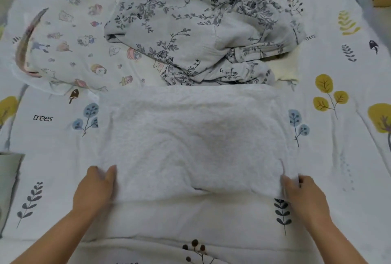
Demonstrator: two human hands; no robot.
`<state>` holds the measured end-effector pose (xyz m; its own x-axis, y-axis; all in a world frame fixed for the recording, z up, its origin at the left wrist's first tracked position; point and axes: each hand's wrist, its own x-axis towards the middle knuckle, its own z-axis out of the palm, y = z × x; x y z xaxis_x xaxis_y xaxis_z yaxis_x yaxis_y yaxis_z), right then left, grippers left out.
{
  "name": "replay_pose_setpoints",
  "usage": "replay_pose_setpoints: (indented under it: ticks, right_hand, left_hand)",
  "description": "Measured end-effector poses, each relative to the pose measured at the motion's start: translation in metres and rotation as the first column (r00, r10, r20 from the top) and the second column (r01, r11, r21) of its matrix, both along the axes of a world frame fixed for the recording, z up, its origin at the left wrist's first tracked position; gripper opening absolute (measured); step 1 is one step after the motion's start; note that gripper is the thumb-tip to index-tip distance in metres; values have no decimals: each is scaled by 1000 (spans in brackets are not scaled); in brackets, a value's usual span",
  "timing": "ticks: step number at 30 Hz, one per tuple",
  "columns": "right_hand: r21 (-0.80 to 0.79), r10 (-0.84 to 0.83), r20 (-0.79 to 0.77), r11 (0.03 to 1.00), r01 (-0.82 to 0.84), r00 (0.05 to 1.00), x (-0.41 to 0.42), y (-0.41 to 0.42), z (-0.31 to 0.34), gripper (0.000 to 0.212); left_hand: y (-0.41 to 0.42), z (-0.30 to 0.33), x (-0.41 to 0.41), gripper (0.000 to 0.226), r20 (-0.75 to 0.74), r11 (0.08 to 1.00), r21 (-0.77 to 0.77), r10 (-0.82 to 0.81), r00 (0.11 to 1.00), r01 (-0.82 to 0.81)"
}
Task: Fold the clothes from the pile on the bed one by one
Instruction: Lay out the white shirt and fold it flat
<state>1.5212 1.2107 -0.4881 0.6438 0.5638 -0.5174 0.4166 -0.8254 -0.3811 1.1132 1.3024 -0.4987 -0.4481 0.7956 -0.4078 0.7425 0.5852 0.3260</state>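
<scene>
Both forearms come in from the near edge of my view, and between them lies a white fleecy garment (190, 136), spread flat on the bedsheet (338, 158) with its long axis running left to right. My left hand (96, 187) pinches its near-left corner, thumb on top and fingers curled under the fabric. My right hand (304, 194) grips the near-right corner the same way; its fingertips are buried in the cloth and blurred, so I can't make out more than that. The near edge sags between the two hands, with a dark fold showing at the middle. I cannot tell sleeves or a neckline on it.

Farther off, touching the white piece's far edge, sits the pile: a crumpled grey floral garment (190, 31) on top, a cream piece (285, 67) poking out at its right. At far left lies a white cartoon-print garment (69, 48), partly under the floral one.
</scene>
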Motion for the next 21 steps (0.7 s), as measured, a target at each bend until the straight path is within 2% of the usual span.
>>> replay_pose_setpoints:
  ticks: [3,5,9,13,17,21]
  right_hand:
    - [74,-59,-9,995,59,998,-2,-7,-1,38]
    - [148,-99,-31,984,103,995,-7,-7,0,36]
    - [267,-221,-239,921,283,946,-12,-8,4,25]
    - [325,-164,-76,929,180,984,27,-24,14,18]
    - [175,-39,50,984,30,998,53,-60,31,21]
    - [-75,76,26,994,-74,997,36,-86,19,19]
  left_hand:
    - [-18,-1,6,49,-3,998,-47,48,999,-48]
    - [-23,0,10,48,10,996,-28,79,997,-79]
    - [-27,9,17,39,242,978,102,155,958,-184]
    - [-27,37,-2,26,313,955,244,87,946,-169]
    - [-51,47,-32,31,184,984,173,-1,983,-31]
    - [-90,30,-34,35,124,999,45,-27,992,22]
